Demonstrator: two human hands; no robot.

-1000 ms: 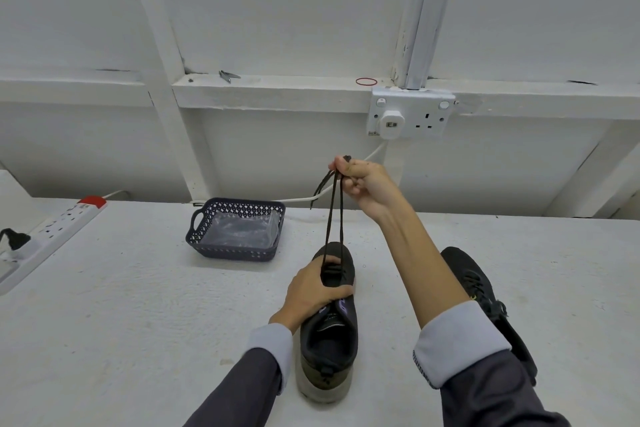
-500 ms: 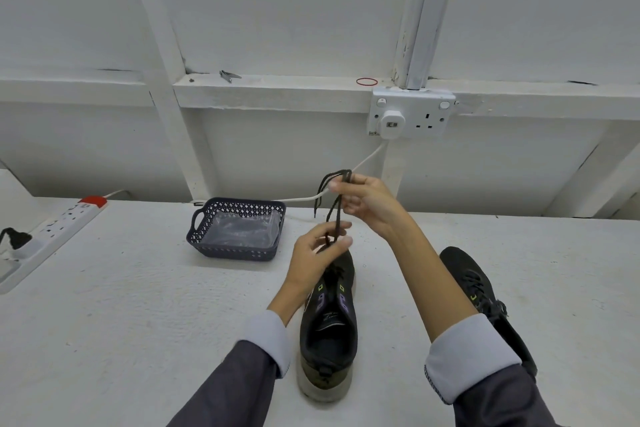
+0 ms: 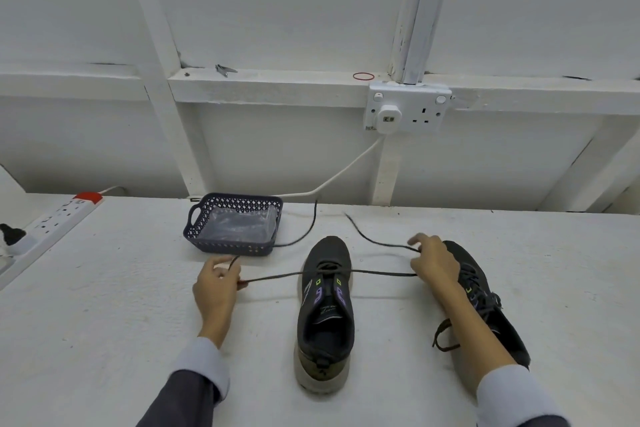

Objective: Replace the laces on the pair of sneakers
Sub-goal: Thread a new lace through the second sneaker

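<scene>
Pinching dark lace (image 3: 381, 273) stretched sideways, left hand (image 3: 216, 282) and right hand (image 3: 433, 263) each gripping one side; lace crosses toe-end eyelets of black sneaker (image 3: 325, 315) mid-table. Basket (image 3: 235, 222) just beyond my left hand, second sneaker (image 3: 485, 295) behind right forearm.

Looks like a bare utility or workshop-type room: rough white-painted surface (image 3: 104, 322) against a white timber-framed wall (image 3: 277, 10), surface-mounted double socket (image 3: 420, 111) fed by exposed conduit (image 3: 414, 10), white cable (image 3: 346, 170) trailing down from it, power strip (image 3: 62, 217) at left, small plastic basket (image 3: 239, 198) near the wall.
</scene>
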